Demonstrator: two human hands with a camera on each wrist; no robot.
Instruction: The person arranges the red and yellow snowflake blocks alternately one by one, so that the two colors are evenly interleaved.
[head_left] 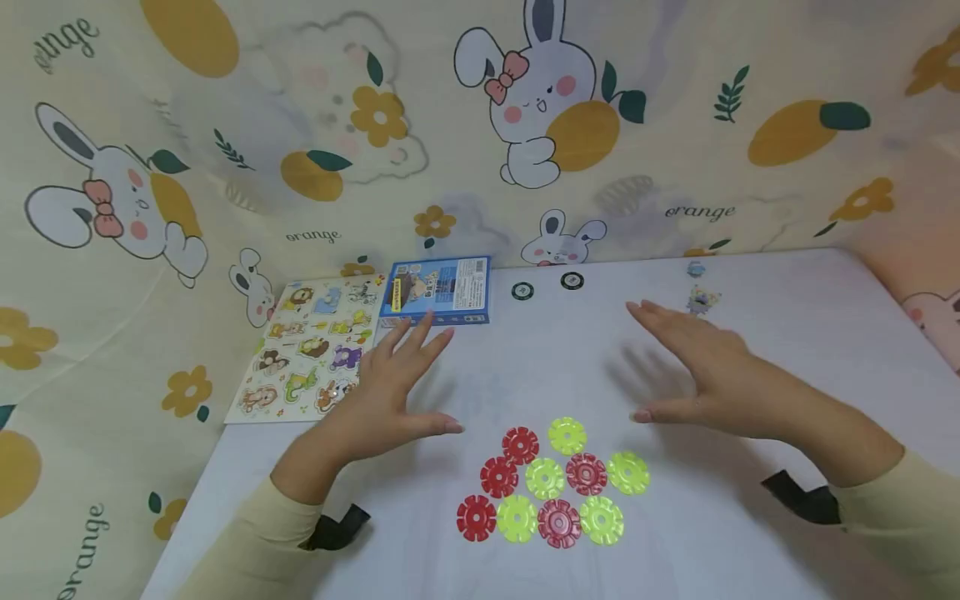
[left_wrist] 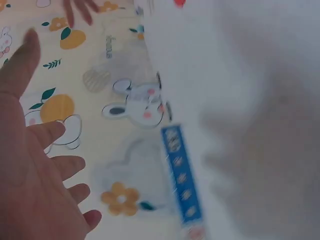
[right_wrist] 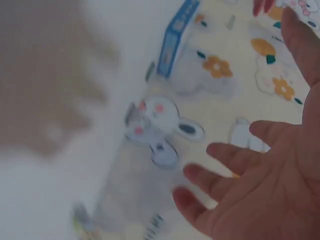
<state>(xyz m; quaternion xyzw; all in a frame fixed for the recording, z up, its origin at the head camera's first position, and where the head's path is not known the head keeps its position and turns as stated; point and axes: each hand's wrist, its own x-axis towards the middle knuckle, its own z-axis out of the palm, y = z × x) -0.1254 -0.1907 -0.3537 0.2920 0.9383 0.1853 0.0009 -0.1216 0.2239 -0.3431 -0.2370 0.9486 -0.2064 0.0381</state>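
Notched plastic discs lie flat on the white table in three rows, red discs (head_left: 499, 487) alternating with yellow-green discs (head_left: 545, 488). My left hand (head_left: 390, 404) hovers beyond and to the left of them, fingers spread and holding nothing. Opposite it, my right hand (head_left: 708, 379) is raised to the right of the discs, thumb apart from the fingers and the palm bare. In the left wrist view the left hand (left_wrist: 35, 165) shows extended fingers with nothing between them. The right wrist view likewise shows the right hand (right_wrist: 260, 175) with its fingers stretched out.
Behind the left hand lie a blue box (head_left: 438, 292) and a board with animal pictures (head_left: 307, 346). Two small dark round pieces (head_left: 522, 291) are at the back edge. Small figures (head_left: 702, 300) sit back right. A patterned cloth (head_left: 450, 108) hangs behind the table.
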